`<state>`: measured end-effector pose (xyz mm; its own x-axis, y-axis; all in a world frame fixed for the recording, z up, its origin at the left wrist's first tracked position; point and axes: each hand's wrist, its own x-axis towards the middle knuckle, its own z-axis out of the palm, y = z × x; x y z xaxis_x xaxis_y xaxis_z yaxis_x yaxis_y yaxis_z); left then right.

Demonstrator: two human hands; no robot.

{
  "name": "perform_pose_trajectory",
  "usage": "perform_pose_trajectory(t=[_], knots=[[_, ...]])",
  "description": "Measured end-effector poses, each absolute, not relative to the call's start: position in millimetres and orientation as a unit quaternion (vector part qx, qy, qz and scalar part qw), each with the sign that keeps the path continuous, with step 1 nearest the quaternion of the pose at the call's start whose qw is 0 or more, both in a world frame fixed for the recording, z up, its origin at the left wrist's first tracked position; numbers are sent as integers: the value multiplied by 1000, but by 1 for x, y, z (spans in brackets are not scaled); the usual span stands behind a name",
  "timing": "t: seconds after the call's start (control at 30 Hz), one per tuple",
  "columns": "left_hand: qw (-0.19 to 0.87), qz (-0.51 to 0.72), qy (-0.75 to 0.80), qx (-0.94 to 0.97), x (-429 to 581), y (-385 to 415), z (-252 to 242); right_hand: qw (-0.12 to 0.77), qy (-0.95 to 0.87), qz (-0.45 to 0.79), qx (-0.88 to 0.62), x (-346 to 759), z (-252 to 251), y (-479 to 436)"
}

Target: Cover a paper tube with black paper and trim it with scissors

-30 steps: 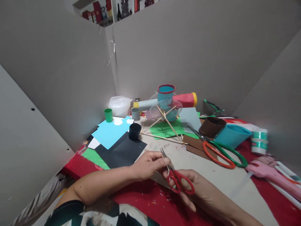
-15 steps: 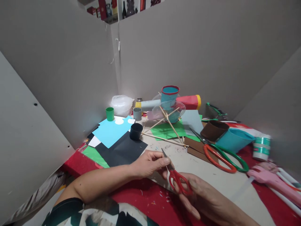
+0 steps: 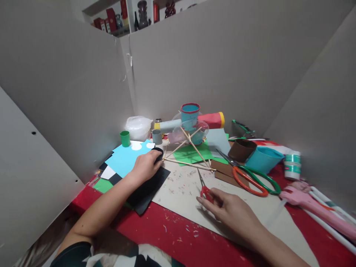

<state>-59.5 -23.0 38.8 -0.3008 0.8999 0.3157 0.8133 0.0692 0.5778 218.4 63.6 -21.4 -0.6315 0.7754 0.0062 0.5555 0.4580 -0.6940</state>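
My left hand [image 3: 147,165] reaches to a small black paper cup [image 3: 158,150], its fingers closed on the cup's near side and hiding most of it. Small red-handled scissors [image 3: 205,190] are in my right hand [image 3: 228,207], low over the pale board, with the blades pointing away from me. Under my left forearm lies a sheet of black paper [image 3: 148,193]. Just beyond the scissors stands a frame of thin wooden sticks [image 3: 190,139], joined into a pyramid-like shape.
Large scissors with orange and green handles [image 3: 250,181] lie right, beside brown [image 3: 241,150] and blue paper tubes [image 3: 264,160]. A pink glue gun [image 3: 303,200] rests at far right. Green [image 3: 125,138] and grey cups [image 3: 157,137] stand behind blue paper [image 3: 125,159]. Grey panels wall the table.
My left hand has left the small scissors and moved forward and left to the black cup. My right hand has turned palm down and carried the scissors forward over the board.
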Motion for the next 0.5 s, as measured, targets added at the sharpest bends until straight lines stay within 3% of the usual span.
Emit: perform_pose_trajectory(t=[0.23,0.5], knots=[[51,308,747,587,-93,-7,28,134,-858,210,-449,221,-14,72],[172,357,677,620,-77,-23,36,147,-853,198,-460,221,-19,80]])
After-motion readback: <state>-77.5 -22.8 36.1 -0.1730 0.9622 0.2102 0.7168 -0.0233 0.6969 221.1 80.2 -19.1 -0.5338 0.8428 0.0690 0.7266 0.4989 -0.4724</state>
